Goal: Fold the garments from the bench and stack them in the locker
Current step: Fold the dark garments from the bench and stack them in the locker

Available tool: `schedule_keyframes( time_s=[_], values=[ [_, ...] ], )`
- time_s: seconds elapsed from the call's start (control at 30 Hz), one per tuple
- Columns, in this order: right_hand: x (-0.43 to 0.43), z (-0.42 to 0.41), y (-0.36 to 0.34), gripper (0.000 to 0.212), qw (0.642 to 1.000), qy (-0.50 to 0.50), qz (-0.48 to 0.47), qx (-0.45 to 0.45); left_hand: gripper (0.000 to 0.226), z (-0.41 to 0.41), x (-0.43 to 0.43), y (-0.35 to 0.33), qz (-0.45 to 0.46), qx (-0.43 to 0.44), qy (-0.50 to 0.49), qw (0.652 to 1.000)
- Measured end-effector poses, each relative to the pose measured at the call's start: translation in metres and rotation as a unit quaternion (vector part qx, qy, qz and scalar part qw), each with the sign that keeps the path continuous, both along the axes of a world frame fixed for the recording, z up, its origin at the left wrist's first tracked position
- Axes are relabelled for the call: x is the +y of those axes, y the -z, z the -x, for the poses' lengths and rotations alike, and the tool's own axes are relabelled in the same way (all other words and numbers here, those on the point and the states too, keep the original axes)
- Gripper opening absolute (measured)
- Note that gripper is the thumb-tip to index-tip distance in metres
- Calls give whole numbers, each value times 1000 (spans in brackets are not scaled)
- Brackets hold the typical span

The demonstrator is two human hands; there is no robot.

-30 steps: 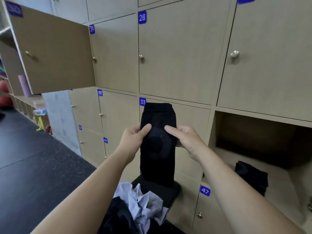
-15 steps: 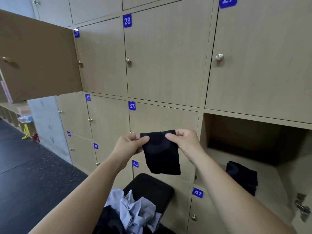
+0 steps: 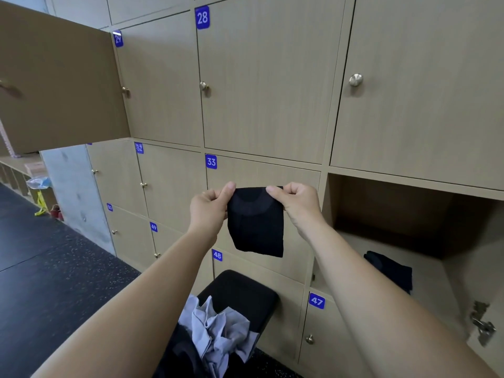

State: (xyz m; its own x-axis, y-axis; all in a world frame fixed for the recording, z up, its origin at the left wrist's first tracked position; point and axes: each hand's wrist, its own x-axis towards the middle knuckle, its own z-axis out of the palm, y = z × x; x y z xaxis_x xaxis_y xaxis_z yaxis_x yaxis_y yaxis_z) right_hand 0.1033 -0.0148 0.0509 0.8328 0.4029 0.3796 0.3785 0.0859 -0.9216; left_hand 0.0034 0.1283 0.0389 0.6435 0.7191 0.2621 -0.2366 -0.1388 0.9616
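A small black garment (image 3: 256,227), folded in half, hangs in front of locker 33. My left hand (image 3: 208,207) pinches its top left corner and my right hand (image 3: 298,204) pinches its top right corner. To the right is the open locker (image 3: 409,230), where a folded black garment (image 3: 390,268) lies on the floor of the compartment. Below my arms stands the black padded bench (image 3: 240,293), carrying a crumpled light grey garment (image 3: 218,328) and a dark garment (image 3: 180,353) beside it.
A wall of wooden lockers (image 3: 261,85) with blue number tags fills the view. One upper locker door (image 3: 60,85) swings open at the left. The open locker's door hinge (image 3: 481,326) shows at the lower right. Dark rubber floor (image 3: 54,268) stretches to the left.
The long black garment that hung full length a second ago is now folded in half. Both hands have risen with it and now pinch the fold's top corners.
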Motion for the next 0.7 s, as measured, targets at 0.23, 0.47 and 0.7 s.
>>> schedule_keyframes(
  time_s=[0.23,0.47,0.7],
  values=[
    [7,-9,-4,35,999,18,15,26,44,-11,10,-3,-1,39,-22,999],
    [10,-4,-2,43,999,28,29,21,81,-12,13,4,-4,69,-28,997],
    [12,-9,1,47,999,44,11,17,50,-17,10,5,-13,64,-45,997]
  ],
)
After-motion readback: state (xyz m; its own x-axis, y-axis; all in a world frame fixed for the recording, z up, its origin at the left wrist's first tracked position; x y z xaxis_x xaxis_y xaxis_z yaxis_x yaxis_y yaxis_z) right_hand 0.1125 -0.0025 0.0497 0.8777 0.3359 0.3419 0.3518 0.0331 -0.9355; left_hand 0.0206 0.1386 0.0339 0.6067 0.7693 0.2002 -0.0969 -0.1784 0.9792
